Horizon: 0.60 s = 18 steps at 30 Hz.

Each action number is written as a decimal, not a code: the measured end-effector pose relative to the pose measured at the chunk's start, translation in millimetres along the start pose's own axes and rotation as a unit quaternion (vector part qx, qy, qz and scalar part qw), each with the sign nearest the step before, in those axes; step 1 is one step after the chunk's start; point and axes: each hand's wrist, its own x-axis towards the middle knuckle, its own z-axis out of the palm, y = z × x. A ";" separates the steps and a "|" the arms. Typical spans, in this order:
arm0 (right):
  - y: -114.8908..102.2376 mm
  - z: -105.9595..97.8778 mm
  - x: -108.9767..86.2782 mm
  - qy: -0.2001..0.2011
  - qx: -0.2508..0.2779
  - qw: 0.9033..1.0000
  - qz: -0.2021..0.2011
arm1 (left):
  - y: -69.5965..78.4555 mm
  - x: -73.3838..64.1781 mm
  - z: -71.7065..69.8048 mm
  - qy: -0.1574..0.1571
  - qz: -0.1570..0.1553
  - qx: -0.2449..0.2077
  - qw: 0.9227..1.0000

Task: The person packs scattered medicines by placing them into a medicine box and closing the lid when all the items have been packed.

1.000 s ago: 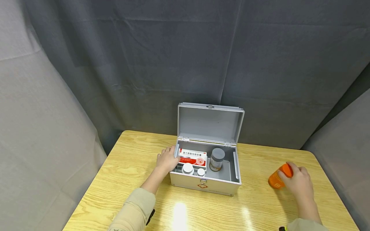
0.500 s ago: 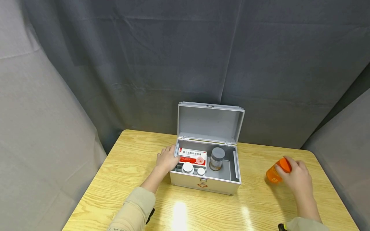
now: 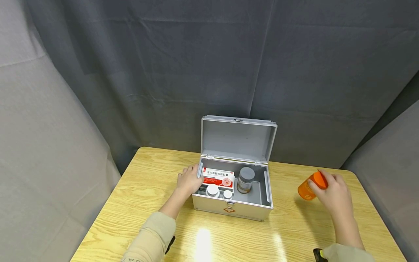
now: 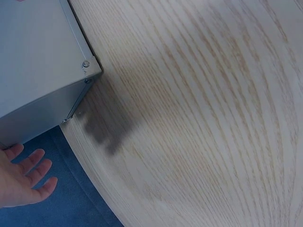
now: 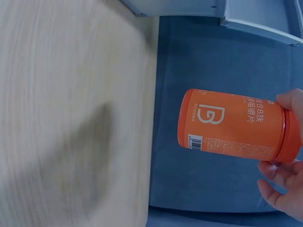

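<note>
My right hand [image 3: 335, 194] pinches an orange pill bottle [image 3: 306, 190] by its cap [image 3: 319, 180]. The bottle tilts, raised over the table; in the right wrist view the bottle [image 5: 232, 125] shows a white "B" logo. My left hand [image 3: 190, 181] rests at the left rim of an open silver first-aid box [image 3: 248, 213], its thumb lying over the rim. Seen from the left wrist, the fingers [image 4: 35, 172] are loosely extended, one right at the box's side. Inside the box are a red-and-white medicine carton [image 3: 217, 174], two white-capped bottles [image 3: 212, 190] and a grey-lidded jar [image 3: 245, 181].
The box's raised lid [image 3: 238, 140] stands at the back, near a dark grey curtain [image 3: 183, 72]. The wooden table [image 3: 147, 182] runs out on both sides of the box. Paler cloth hangs at left and right.
My right hand has lifted the orange pill bottle off the table and carried it slightly left and toward the back. My left hand and the box have stayed put.
</note>
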 end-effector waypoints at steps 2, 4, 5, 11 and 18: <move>-5.3 -2.5 1.1 -0.004 0.000 1.000 -0.001 | 0.0 0.2 0.2 0.000 0.000 0.000 1.000; -10.4 -4.3 2.1 -0.008 0.003 1.000 -0.002 | 0.0 0.3 0.5 0.000 0.000 0.001 1.000; -13.0 -5.1 2.5 -0.009 0.005 1.000 -0.004 | -0.1 0.4 0.6 0.000 0.000 0.001 1.000; -26.7 -8.3 4.9 0.000 0.016 1.000 -0.015 | -0.7 0.2 1.0 0.004 0.003 0.000 1.000; -42.0 -11.0 8.5 0.011 0.023 0.999 -0.031 | -1.2 -0.1 0.5 0.000 0.003 -0.009 1.000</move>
